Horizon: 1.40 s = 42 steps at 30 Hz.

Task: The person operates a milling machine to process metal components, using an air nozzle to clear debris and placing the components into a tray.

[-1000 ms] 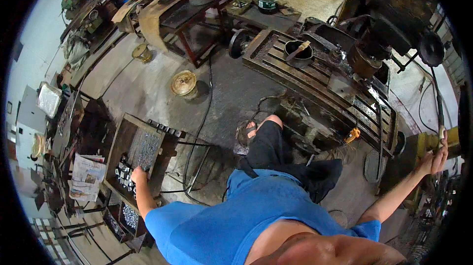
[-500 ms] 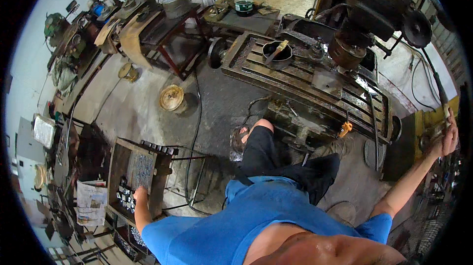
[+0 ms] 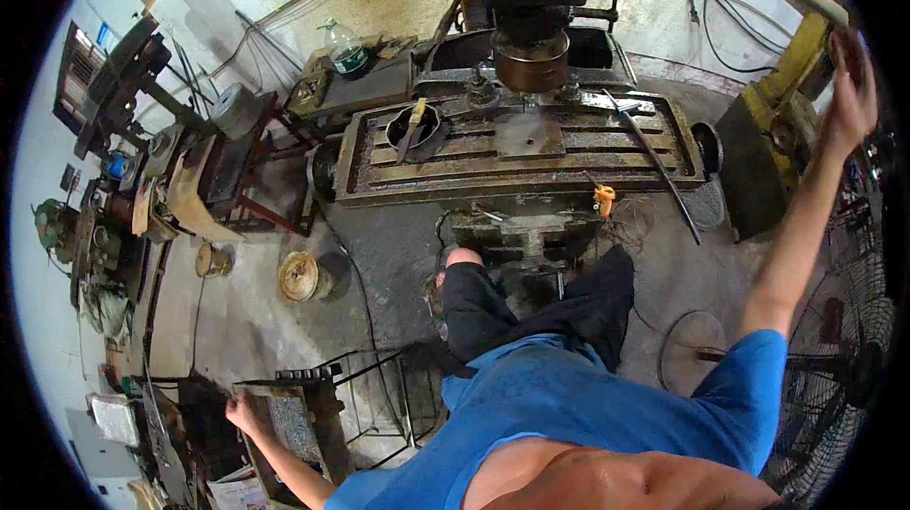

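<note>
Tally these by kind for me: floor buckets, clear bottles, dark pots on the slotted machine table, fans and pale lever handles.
Floor buckets: 2
Clear bottle: 1
Dark pot: 1
Fan: 1
Pale lever handle: 1
Total: 6

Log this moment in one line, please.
left hand: at wooden tray edge | right hand: raised near lever handle | pot: on slotted table

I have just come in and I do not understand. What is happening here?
A person in a blue shirt faces a slotted table. The left hand is by a corner of a box; I cannot tell whether it holds anything. The right hand is raised at the end of a lever, its grip unclear. A pot with a brush across it stands on the table.
</note>
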### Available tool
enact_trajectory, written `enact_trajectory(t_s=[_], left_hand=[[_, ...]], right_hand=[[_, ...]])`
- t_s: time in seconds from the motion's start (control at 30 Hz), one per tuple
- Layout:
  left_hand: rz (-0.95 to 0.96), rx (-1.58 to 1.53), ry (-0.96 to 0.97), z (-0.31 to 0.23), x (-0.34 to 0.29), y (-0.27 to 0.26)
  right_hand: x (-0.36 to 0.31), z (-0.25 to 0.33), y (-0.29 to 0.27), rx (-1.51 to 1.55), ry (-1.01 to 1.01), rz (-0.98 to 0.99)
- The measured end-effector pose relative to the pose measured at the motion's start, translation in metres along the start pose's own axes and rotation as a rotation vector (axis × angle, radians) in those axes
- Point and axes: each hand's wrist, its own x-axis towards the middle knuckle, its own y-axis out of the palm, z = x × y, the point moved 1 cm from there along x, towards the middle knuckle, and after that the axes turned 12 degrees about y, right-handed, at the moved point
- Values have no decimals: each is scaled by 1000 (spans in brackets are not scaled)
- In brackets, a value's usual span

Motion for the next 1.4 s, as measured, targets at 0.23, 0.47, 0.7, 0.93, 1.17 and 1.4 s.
enact_trajectory(t_s=[0.23,0.47,0.7,0.93,1.17,1.4], left_hand=[[58,-794,-194,-120,-3,142],[198,-698,-514,-118,-92,274],[368,-827,-666,-98,-149,314],[378,-918,-575,-110,-151,281],[503,-1022,-557,-151,-171,303],[405,-968,-551,-114,-195,287]], right_hand=[[-332,-73,17,42,1075,758],[-455,-119,76,200,1798,691],[-477,-130,64,303,1378,577],[-379,26,120,477,962,1086],[-432,157,205,-150,163,1735],[-455,174,220,-99,114,1865]])
